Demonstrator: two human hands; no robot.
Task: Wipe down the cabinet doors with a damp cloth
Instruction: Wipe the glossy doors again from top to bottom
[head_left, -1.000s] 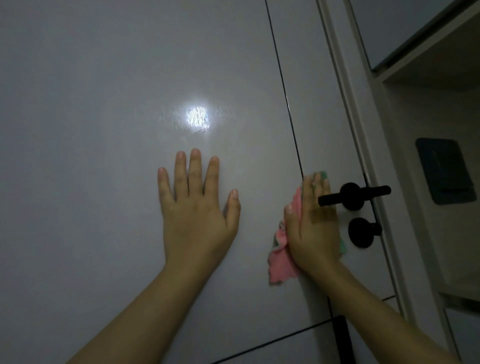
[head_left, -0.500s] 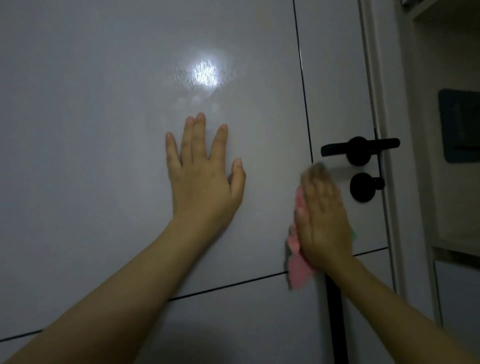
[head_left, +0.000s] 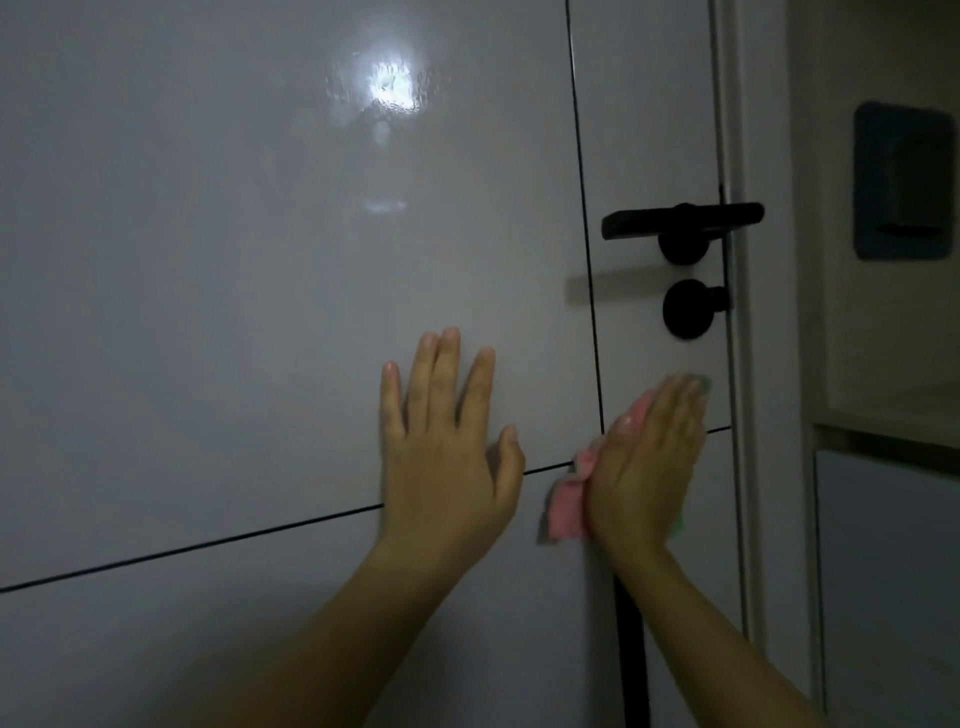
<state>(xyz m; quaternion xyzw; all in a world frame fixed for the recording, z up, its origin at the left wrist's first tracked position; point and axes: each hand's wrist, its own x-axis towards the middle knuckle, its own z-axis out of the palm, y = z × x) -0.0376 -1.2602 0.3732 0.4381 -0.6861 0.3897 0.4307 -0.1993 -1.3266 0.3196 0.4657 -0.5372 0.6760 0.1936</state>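
A glossy white door panel (head_left: 234, 312) fills most of the head view, split by thin dark seams. My left hand (head_left: 447, 457) lies flat on it with fingers spread, across the horizontal seam. To its right, my right hand (head_left: 644, 467) presses a pink and green cloth (head_left: 566, 506) flat against the narrow right panel, just below the black lever handle (head_left: 680, 223). Pink cloth sticks out left of the palm and a green edge shows at the fingertips. Most of the cloth is hidden under the hand.
A round black lock knob (head_left: 688, 309) sits under the lever. The white door frame (head_left: 748, 364) runs vertically at right. Beyond it are a shelf recess and a dark wall-mounted holder (head_left: 904, 187). A bright light reflection (head_left: 389, 85) shines on the upper panel.
My right hand has slid the cloth down from beside the lever handle to below the lock knob. My left hand has dropped lower on the panel. The camera has tilted downward.
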